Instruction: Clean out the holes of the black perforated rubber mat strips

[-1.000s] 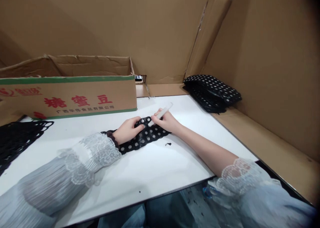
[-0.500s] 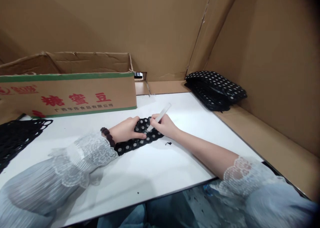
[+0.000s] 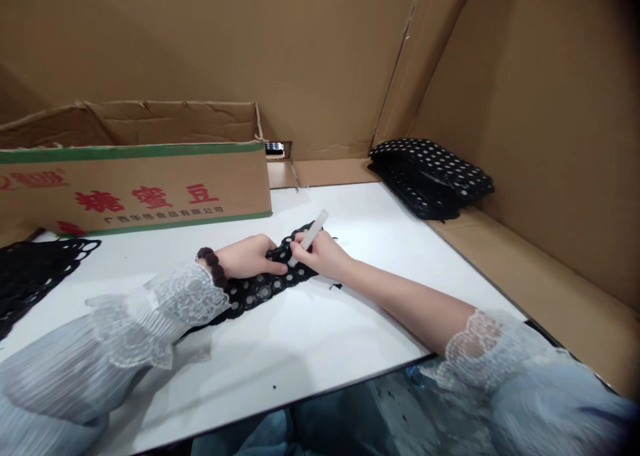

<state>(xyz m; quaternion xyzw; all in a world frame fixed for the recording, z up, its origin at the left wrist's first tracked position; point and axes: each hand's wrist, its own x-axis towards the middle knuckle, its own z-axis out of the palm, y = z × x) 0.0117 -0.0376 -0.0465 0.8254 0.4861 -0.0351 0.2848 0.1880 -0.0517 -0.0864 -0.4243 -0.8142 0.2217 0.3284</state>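
A strip of black fabric with white dots and scalloped edges [image 3: 265, 292] lies slantwise across the white table. My left hand [image 3: 247, 256] holds it from the left, thumb on top and fingers curled at the far side. In my right hand [image 3: 325, 253] is a slim white pen-like tool [image 3: 314, 233], tilted with its upper end to the right. Its lower tip meets the fabric near my left thumb; the tip itself is too small to make out. A small black scrap [image 3: 335, 286] sits beside my right wrist.
A cardboard box with red lettering [image 3: 175, 176] stands at the back left. Folded black dotted fabric [image 3: 435, 176] is piled at the back right. Black openwork fabric [image 3: 40, 276] lies at the left. Tall cardboard walls [image 3: 325, 63] enclose the white table [image 3: 375, 336].
The fabric strip has shifted under my hands, with more of it showing beyond them and toward my left sleeve. My right hand and the tool have moved slightly left.
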